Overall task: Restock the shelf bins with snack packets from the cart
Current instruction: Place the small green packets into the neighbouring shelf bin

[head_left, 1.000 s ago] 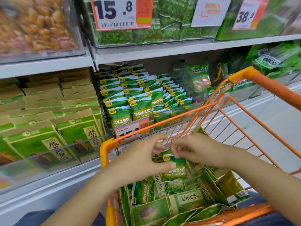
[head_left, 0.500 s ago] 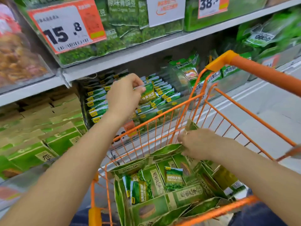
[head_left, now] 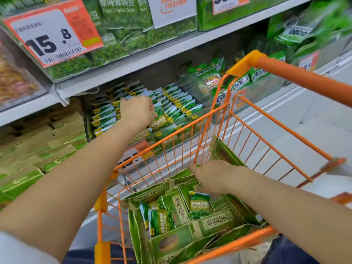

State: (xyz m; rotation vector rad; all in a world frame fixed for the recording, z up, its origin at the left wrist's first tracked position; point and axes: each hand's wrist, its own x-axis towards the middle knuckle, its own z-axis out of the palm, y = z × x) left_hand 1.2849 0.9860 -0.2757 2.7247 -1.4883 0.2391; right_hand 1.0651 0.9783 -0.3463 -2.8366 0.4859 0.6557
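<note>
The left hand (head_left: pixel 137 111) reaches into the clear shelf bin (head_left: pixel 202 92), fingers curled down among the rows of small green snack packets (head_left: pixel 179 105) standing there; whether it grips one cannot be told, as its fingers are hidden. Packets at the bin's front read "Peas Garlic Flavor". The right hand (head_left: pixel 215 177) is down in the orange wire cart (head_left: pixel 245 122), its fingers pinching the top edge of a large green and kraft paper bag (head_left: pixel 182 178). More such bags fill the cart, and among them lie loose pea packets (head_left: pixel 199 203) with a yellow logo. On the shelf above, a price card (head_left: pixel 51 33) shows "15.8", beside packs printed "Peas Original Taste".
</note>
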